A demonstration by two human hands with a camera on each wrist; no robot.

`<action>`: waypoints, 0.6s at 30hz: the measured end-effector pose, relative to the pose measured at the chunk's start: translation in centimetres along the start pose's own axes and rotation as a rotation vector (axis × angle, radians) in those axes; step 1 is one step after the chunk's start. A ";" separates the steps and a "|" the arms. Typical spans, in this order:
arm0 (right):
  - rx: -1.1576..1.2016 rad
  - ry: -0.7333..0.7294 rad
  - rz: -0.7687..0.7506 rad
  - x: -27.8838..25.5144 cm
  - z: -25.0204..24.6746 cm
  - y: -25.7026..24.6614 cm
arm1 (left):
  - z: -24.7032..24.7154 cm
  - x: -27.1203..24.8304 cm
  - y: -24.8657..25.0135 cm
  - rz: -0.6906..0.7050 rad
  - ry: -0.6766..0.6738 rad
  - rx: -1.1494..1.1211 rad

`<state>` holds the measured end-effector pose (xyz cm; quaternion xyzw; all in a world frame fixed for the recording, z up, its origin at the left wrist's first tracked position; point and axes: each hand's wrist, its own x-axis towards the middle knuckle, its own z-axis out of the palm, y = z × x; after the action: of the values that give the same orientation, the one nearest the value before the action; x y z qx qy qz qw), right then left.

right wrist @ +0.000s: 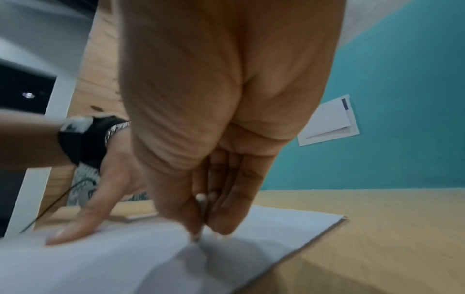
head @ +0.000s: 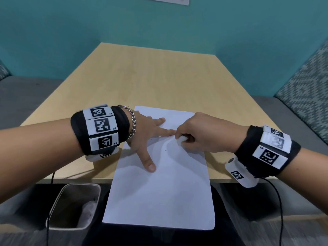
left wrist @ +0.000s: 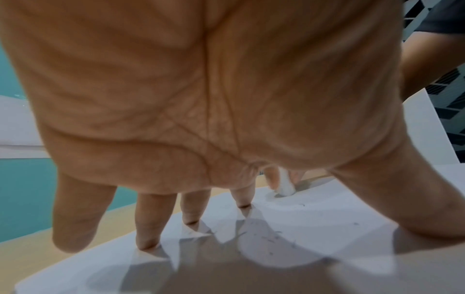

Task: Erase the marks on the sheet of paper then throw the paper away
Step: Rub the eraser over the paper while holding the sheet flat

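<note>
Sheet of paper (head: pixel 159 183) looking thin, floppy, overhanging table (head: pixel 150 77) at 6 o'clock. Left hand (head: pixel 147 134) splaying flat, pinning sheet. Right hand (head: pixel 198 134) pinching eraser (head: pixel 181 140), rubbing at 12 o'clock; paper probably buckling easily, so pressing near rubbing spot.

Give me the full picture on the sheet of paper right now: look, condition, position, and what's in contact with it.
The sheet of paper is plain white, lying flat on the wooden table, its near end overhanging the table edge. The left hand presses it down with spread straight fingers. The right hand pinches a small white eraser against the sheet near its far end. Dark eraser crumbs speckle the surface; no clear marks show.
</note>
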<state>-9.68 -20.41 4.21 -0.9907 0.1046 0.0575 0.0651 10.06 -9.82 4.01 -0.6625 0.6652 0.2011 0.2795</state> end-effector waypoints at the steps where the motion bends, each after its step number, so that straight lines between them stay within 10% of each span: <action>1: -0.016 0.004 -0.010 -0.1 0.2 0.0 | 0.0 0.0 0.1 -0.003 0.001 0.009; 18: -0.001 -0.004 0.018 -0.5 -0.3 -0.2 | -0.1 -0.2 0.2 -0.017 0.009 0.017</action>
<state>-10.09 -20.14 4.62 -0.9897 0.1133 0.0599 0.0641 9.80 -9.76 4.16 -0.6668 0.6624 0.1902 0.2837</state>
